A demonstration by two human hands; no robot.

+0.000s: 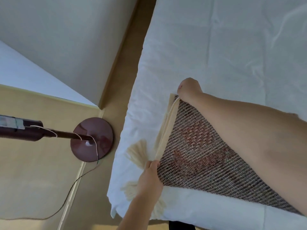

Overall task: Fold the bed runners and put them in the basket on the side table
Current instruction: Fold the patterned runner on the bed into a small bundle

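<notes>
Currently on the fold step, with the first fold not yet made. The bed runner (199,146) lies flat across the bed (216,47). It is brown-red woven cloth, with its left end close to the bed's left edge. A cream hem (167,125) runs along that end, bunched and lifted a little between my two hands. The tassels (137,150) fan out left of it over the white sheet.

My left grip (152,173) is clamped on the near corner of the hem, fingers curled over the edge, right beside the tassels. My right grip (187,87) is clamped on the far corner of the same hem. Its fingertips are tucked under, so I can't see them, and my forearm lies across the runner. Both have cloth in them, neither is slack.

The rest of the runner goes off right, under my arm and out of view. I can't tell whether it is already doubled over.

My read is that I'm taking hold of the end to start the fold. The next move probably calls for:
- lifting both corners together
- keeping the hem taut and level
- carrying it right over the runner to meet the other end, edges matched

The tassels could flop inside, and the cloth may sag in the middle if the corners drift apart.

The basket and side table are not in view, so placing looks a way off. A lamp base (92,139) stands on the floor left of the bed, and its cord (73,185) trails toward the near side.
</notes>
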